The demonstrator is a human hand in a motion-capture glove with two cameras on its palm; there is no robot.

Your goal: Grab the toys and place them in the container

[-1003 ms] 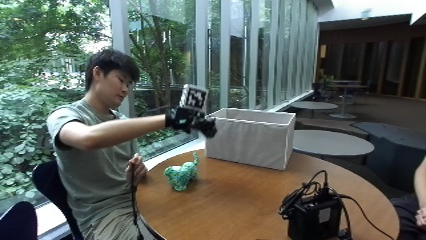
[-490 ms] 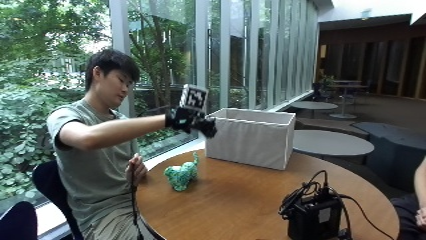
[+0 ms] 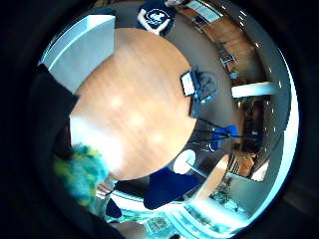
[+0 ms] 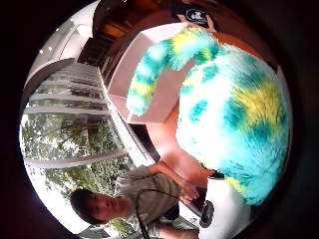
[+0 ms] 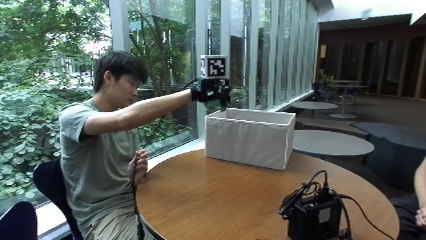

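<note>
My gloved right hand (image 5: 210, 91) is raised at head height, over the near left corner of the white fabric container (image 5: 249, 137). Its fingers are curled. A furry teal and yellow toy (image 4: 234, 114) fills the thumb side palm view, close against the palm, with the container (image 4: 149, 84) behind it. The same toy (image 3: 79, 172) shows at the palm's edge in the little finger side view, high above the round wooden table (image 3: 134, 114). The outside view does not show the toy; the glove hides it. The container stands open-topped at the table's window side.
A black device with cables (image 5: 313, 215) sits near the table's front right edge. The person's bare left hand (image 5: 138, 167) rests at the table's edge (image 5: 153, 185). Glass windows run right behind the container. Other round tables stand further back.
The hand has moved up and toward the container. The green toy that lay on the table beside the person is gone from that spot.
</note>
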